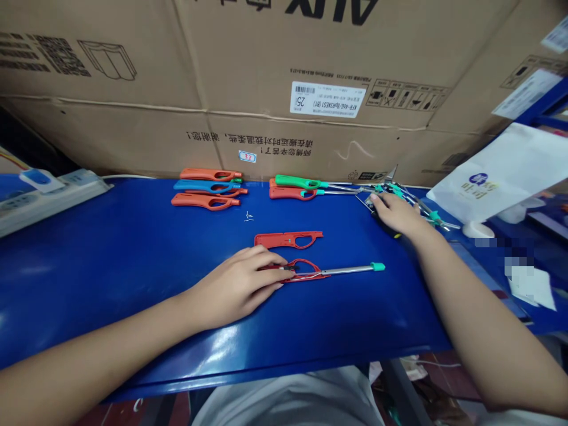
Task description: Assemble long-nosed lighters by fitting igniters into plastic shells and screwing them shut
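My left hand (244, 278) lies over an opened red gas lighter (306, 277), its fingers closed on the handle end. The lighter's inner wire shows, and its metal tube (348, 271) points right with a green tip. Just behind it rests a loose red handle half (288, 239), inner side up. At the back right my right hand (397, 213) reaches into a pile of metal tubes and green parts (421, 210). Its fingers are bent down among them, and what they grip is hidden. A dark tool with a yellow end (393, 232) lies under that hand.
Orange and blue lighter handles (206, 187) lie stacked at the back left. Green and red lighters with tubes (297, 188) lie at back centre. A large cardboard box (248, 71) walls the table's back. A power strip (48, 198) is left; a white paper bag (501, 171) is right.
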`<state>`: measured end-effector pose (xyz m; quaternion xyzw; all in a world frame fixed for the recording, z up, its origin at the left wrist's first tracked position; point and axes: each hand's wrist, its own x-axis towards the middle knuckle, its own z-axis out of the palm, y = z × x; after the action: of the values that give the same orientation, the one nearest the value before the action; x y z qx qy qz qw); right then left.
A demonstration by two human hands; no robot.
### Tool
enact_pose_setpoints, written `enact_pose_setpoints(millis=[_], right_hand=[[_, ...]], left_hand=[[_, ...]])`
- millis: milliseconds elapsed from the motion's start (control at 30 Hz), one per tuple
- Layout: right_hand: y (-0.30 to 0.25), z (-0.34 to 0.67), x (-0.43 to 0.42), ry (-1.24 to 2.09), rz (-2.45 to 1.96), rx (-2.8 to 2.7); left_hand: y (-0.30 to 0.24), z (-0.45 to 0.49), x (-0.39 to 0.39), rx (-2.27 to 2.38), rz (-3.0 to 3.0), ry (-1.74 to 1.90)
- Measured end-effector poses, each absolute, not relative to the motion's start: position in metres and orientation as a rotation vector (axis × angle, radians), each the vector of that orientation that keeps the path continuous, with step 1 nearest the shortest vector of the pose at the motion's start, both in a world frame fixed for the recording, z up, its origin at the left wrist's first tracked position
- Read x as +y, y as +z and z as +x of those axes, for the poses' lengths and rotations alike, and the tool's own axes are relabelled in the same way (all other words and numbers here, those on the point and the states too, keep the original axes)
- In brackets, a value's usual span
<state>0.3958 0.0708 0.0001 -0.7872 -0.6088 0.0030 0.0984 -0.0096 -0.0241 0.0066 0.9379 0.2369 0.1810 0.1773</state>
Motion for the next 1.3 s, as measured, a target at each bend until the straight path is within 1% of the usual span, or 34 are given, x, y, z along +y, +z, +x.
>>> enact_pose_setpoints(millis=[200,333,700,1033,1133,1233,1300], right_hand=[[0.002,0.402,0.070,-0.099,-2.278,-1.789],[0.000,0.406,0.071,-0.070,-2.274,-1.813],[0.002,0.410,0.072,-0.081,-2.191,-1.659],[0.019,0.392,0.059,-0.062,-1.954,-1.585],[0.023,0.379,0.055,0.166,-1.851,-1.600],[0.023,0.362,0.049,0.635,-1.695,-1.651],[0.021,0.350,0.044,0.839,-1.638,-1.720]], left_hand=[[0.007,-0.009,-0.023,0.673,2.647,0.528],[0.007,-0.010,-0.023,0.673,2.657,0.526],[0.007,-0.009,-0.023,0.660,2.688,0.573],[0.008,-0.009,-0.023,0.675,2.683,0.570],[0.008,-0.009,-0.023,0.670,2.684,0.594],[0.008,-0.009,-0.022,0.672,2.680,0.598],[0.007,-0.009,-0.021,0.678,2.677,0.589]])
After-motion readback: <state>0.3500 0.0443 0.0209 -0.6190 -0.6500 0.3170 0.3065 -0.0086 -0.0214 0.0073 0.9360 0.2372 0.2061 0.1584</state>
